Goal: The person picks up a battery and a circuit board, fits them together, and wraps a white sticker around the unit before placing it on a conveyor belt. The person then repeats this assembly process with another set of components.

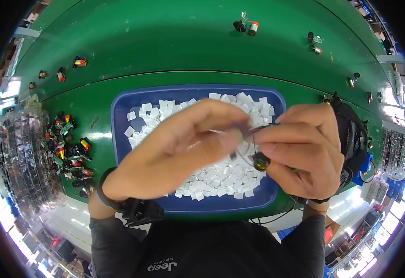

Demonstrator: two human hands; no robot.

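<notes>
Both hands meet over the blue tray (119, 134), which holds many small white square pieces (221, 178). My right hand (309, 148) pinches a small wired part (261, 161); its dark, rounded, yellowish end hangs below the fingertips, with thin wires above it. My left hand (179, 143) reaches in from the left, slightly blurred, thumb and fingers brought together beside the wires. Something thin and pale shows at its fingertips, too smeared to name. The hands cover the middle of the tray.
Left of the tray lies a pile of small circuit boards with wired cylinders (68, 148), beside stacked clear plastic trays (26, 157). A black bag-like object (351, 139) sits close to my right hand. More wired assemblies (253, 28) are spread over the green table (174, 41).
</notes>
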